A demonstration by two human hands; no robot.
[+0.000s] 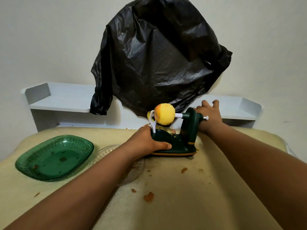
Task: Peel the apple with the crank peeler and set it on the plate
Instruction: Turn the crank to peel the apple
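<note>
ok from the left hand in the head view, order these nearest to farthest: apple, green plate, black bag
1. apple, on the peeler the left hand grips, just up-right
2. green plate, to the left on the table
3. black bag, on the wall behind

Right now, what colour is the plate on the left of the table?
Translucent dark green with a textured pattern; the plate shows best in the head view.

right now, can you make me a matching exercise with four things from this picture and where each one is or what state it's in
Column one:
1. apple
2. green plate
3. left hand
4. black bag

Column two:
A. hanging on the wall
B. gripping the peeler's base
C. mostly peeled, held on the peeler's prongs
D. lying on the table, holding no apple

Pairs: 1-C, 2-D, 3-B, 4-A
</note>
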